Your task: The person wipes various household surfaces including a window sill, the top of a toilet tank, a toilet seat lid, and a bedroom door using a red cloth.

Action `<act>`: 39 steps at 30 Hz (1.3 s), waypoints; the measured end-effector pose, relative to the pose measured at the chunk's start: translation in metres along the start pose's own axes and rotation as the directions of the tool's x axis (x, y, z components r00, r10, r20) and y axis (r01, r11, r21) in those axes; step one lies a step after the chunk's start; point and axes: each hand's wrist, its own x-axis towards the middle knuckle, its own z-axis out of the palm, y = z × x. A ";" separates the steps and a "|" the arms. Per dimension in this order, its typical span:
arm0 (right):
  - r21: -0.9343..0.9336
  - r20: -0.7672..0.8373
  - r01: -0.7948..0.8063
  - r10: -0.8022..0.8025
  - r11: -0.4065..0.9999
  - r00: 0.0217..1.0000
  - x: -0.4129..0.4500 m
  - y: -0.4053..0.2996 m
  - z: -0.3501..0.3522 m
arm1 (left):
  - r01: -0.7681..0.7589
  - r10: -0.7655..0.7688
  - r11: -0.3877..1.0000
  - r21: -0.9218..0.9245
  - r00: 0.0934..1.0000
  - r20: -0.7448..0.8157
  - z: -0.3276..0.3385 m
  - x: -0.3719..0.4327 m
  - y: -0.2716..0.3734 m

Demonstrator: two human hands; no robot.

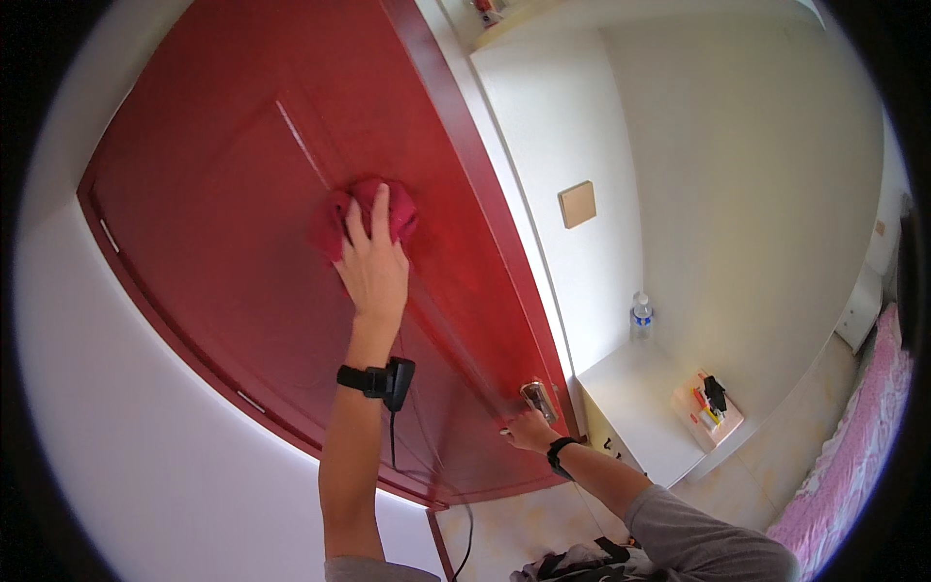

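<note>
A red panelled door (pixel 233 233) fills the left and middle of the view. My left hand (pixel 377 273) is spread over a bunched dark-pink cloth (pixel 402 212) and presses it against the door's upper part, beside a raised moulding. Lower and to the right, my right hand (pixel 533 431) is closed around the lever of the door handle, whose metal plate (pixel 538 400) shows above the fingers. The lever's tip pokes out at the left of that hand.
A white cabinet (pixel 633 393) stands right of the door frame, bearing a plastic bottle (pixel 641 320) and a box (pixel 702 411) with small items on it. A cable (pixel 465 538) hangs from my left wrist device (pixel 393 384). A pink bedspread (pixel 836 473) lies far right.
</note>
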 end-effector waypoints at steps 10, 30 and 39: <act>-0.047 0.219 -0.105 0.113 0.993 0.969 0.013 0.020 0.023 | -0.072 0.072 0.997 0.025 0.997 0.029 0.025 -0.033 0.015; -0.200 -0.079 0.034 -0.051 0.979 0.996 -0.026 -0.008 0.016 | -0.201 0.211 0.977 -0.067 0.925 0.315 0.028 -0.086 0.076; -0.060 -0.113 0.045 -0.052 0.997 0.992 -0.050 -0.018 -0.002 | -0.384 0.384 0.923 0.010 0.922 -0.043 0.015 -0.050 0.102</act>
